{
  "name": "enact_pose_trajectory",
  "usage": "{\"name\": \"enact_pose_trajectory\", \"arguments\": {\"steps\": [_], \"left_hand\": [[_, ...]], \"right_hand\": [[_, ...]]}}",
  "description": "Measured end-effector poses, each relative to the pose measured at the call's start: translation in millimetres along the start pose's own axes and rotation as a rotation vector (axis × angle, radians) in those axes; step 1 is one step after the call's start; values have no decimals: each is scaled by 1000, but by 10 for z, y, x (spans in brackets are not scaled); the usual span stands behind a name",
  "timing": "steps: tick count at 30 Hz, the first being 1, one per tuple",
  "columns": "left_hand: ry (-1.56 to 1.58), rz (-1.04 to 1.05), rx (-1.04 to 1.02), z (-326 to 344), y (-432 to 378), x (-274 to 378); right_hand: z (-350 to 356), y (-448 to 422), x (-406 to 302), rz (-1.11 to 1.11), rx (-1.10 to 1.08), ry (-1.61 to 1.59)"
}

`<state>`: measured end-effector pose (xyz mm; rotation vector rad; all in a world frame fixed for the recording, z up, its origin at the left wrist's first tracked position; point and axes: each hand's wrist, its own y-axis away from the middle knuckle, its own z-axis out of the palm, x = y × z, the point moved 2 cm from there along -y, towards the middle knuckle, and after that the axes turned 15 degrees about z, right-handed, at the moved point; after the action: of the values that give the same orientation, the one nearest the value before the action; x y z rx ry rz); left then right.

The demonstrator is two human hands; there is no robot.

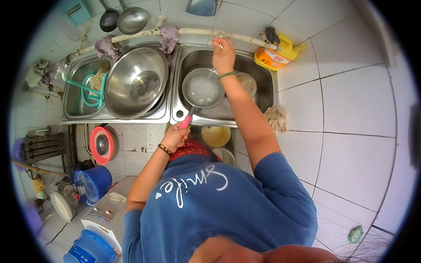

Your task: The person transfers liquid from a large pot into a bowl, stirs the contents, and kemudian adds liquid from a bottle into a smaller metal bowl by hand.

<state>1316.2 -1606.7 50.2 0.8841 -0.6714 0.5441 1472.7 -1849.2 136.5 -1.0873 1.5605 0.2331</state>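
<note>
My left hand (176,134) is closed around the pink handle of a metal pan (203,88), which is over the right sink basin (256,105). Bubbly water fills the pan, and a stream appears to run into it. My right hand (224,57) is raised at the white pipe (197,32) above the pan; its fingers are bent, and whether they touch a tap there is not clear. Behind my right wrist, a round metal bowl (247,83) rests in the same basin.
A large steel basin (136,82) leans over the left sink, beside a green hose (86,88). Purple rags (169,37) hang on the pipe. A yellow detergent jug (278,54) stands at the back right; a crumpled cloth (276,119) lies at the sink's right corner. Two ladles (132,20) hang above.
</note>
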Motion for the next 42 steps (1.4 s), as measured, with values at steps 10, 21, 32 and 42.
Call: {"name": "enact_pose_trajectory", "arguments": {"steps": [10, 21, 32, 42], "left_hand": [[-1, 24, -29, 22, 128, -40], [36, 9, -25, 472, 862, 373], [139, 133, -19, 310, 2151, 834], [156, 518, 171, -27, 3532, 1134]], "right_hand": [[-221, 433, 90, 162, 18, 111], [-771, 2026, -249, -101, -561, 348], [-543, 2706, -1036, -196, -682, -276], [701, 3394, -2556, -61, -674, -706]]}}
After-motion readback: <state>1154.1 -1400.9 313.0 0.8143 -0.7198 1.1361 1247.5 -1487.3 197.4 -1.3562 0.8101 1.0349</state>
